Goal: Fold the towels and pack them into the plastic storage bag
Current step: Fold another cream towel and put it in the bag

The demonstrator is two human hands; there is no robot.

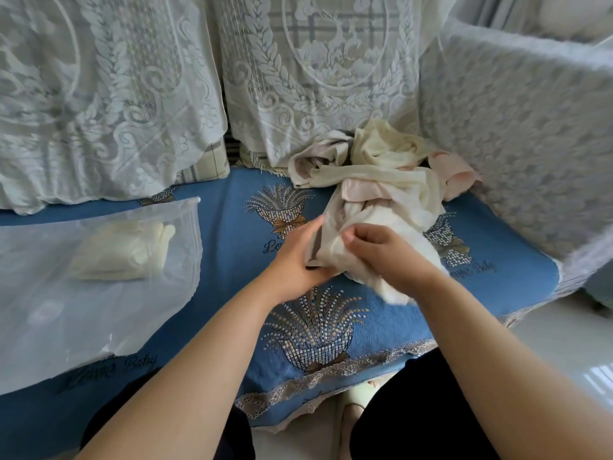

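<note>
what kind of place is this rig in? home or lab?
Likely a home living room. The work surface is a sofa seat with a blue patterned cover, lace drapes hang over the back cushions, and a pile of unfolded towels sits by the armrest.

Hands: we see left hand and right hand gripping cream towel.
Pile: unfolded towels behind.
Bag: plastic storage bag left, folded towel inside.

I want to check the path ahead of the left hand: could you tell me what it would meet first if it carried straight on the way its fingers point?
The left hand points up and right, already touching the white towel both hands hold; beyond lies the towel pile.
</note>
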